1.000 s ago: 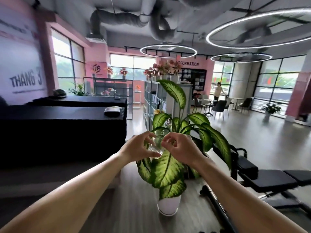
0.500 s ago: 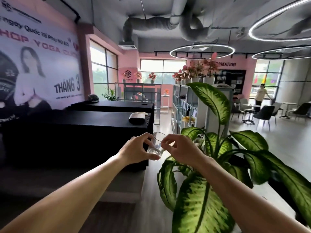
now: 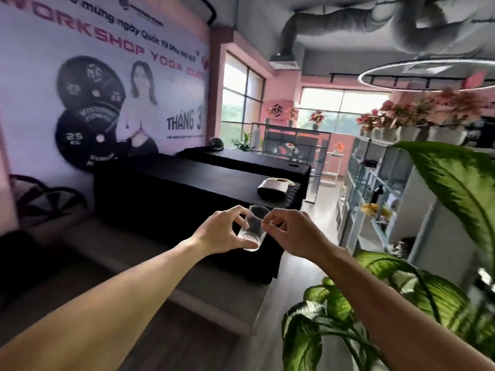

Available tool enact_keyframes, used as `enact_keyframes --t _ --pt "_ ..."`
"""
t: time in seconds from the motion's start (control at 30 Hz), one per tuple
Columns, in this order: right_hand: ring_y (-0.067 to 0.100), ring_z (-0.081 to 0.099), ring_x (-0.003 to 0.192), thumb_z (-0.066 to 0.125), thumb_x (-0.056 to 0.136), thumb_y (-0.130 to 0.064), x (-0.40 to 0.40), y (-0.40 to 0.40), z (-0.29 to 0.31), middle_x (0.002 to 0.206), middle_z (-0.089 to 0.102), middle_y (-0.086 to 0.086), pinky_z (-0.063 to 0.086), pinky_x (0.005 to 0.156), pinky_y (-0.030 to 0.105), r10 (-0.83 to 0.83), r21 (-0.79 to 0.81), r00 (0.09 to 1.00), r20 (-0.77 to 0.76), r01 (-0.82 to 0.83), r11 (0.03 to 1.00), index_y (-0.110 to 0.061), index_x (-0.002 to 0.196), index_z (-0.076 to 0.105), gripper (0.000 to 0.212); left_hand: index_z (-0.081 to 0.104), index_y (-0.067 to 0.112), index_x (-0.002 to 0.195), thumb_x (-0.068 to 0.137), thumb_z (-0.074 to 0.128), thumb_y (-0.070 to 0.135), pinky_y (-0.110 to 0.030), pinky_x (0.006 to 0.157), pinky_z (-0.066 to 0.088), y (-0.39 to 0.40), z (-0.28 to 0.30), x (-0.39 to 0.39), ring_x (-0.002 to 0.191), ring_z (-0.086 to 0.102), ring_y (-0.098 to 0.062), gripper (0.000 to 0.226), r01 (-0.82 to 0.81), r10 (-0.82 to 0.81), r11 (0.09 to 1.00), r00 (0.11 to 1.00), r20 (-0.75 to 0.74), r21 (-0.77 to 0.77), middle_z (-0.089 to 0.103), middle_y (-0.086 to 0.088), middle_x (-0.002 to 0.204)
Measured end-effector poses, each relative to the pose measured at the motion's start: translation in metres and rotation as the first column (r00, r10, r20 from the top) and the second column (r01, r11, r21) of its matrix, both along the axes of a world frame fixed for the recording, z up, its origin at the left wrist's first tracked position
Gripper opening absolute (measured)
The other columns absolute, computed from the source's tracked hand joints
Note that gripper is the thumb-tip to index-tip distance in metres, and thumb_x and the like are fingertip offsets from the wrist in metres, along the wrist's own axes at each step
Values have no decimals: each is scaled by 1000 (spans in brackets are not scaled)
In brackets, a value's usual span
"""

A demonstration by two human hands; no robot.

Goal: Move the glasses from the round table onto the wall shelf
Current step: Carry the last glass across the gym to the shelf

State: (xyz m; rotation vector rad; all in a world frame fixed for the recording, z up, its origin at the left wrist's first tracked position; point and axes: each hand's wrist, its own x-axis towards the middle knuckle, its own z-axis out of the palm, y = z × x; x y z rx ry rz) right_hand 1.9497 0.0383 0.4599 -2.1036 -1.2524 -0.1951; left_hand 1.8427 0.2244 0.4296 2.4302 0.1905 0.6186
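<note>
- Head view, what has changed: over the last second our gaze swings left. The big leafy plant that sat straight ahead, behind the glass, now sits off to the right edge, and the yoga banner and the black-draped tables fill the left and centre.
- Head view, what has stayed: the glass rides in much the same spot between both hands, out in front of us at arm's length.
- What we make of it: we judge this to be the carrying leg, turning through the room with one glass in hand. Neither the round table nor a wall shelf can be told for certain here; the open shelving unit on the right may or may not be the goal.
- Head view, the grip: our left hand curls round the glass's left side and base, thumb under, fingers over the wall. Our right hand pinches the right side near the rim with thumb and fingertips.
- Where the glass lies: in mid-air, touching no surface, tilted with its mouth away from us and upward, held between the two hands above the near table's corner.
</note>
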Motion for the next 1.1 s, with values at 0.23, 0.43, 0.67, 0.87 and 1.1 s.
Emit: enact_keyframes --t 0.23,0.43,0.67,0.87,1.1 --pt "1 63 73 68 88 -36 72 106 -25 85 71 -12 54 73 26 77 -63 997 -3 -77 995 -33 92 74 8 55 38 118 58 86 55 -37 83 59 98 -28 63 70 69 -2 70 -82 83 996 996 -41 16 68 20 102" --pt "11 67 85 64 91 -34 129 208 -2 92 74 -9 54 82 30 102 -65 995 -3 -102 993 -30 97 75 13 55 37 121 60 88 53 -35 80 60 198 -6 115 63 71 -3 72 -113 113 994 993 -18 17 68 18 105" --pt "7 64 81 65 90 -36 188 316 8 89 72 -11 46 74 21 151 -66 989 -4 -151 986 -35 95 74 10 56 35 122 62 87 52 -33 79 60 296 1 161 64 72 -5 70 -163 163 987 987 0 6 68 14 106" --pt "3 64 79 66 91 -37 233 418 2 89 71 -11 50 77 22 276 -108 961 -8 -275 955 -33 94 74 10 55 35 123 62 88 52 -32 80 60 383 -8 187 65 72 -3 71 -266 266 964 963 -32 0 68 16 106" --pt "1 64 82 67 90 -40 291 551 18 84 67 -15 55 81 23 444 -117 896 -20 -443 889 -35 93 74 9 54 36 124 63 87 50 -23 75 58 489 5 219 66 71 -3 70 -429 429 903 902 -46 19 67 17 106"
